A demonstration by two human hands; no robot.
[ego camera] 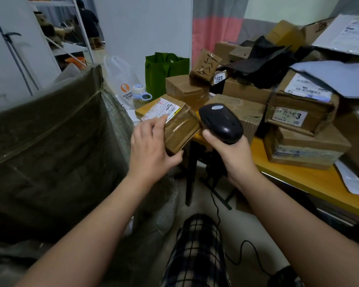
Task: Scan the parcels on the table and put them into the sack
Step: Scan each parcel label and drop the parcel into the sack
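- Head view looks down at both bare forearms reaching forward over a plaid trouser leg (195,255)
- Left hand (151,150) grips a small parcel (180,129), a brown taped box: the fingers lie curled over its top edge and the thumb presses its lower near corner
- That box sits tilted at the left corner of the yellow table (298,175); whether it touches the tabletop cannot be told
- A white shipping label (164,109) with a barcode covers its upper face, partly under the fingertips
- Right hand (234,154) is wrapped around the handle of a black scanner (221,123), whose rounded head stands just beside the box's right end, close to touching it
- A black cable (243,245) trails across the floor below
- Behind the scanner a pile of parcels (298,104) fills the table, brown boxes stacked with grey mailers (340,79) and a black bag (263,61) on top
- A large olive-green sack (50,131) stands at the left, just beside the left hand
- Between sack and table stand a white plastic bag (122,79), a small bottle (140,94) and a green bag (164,69)
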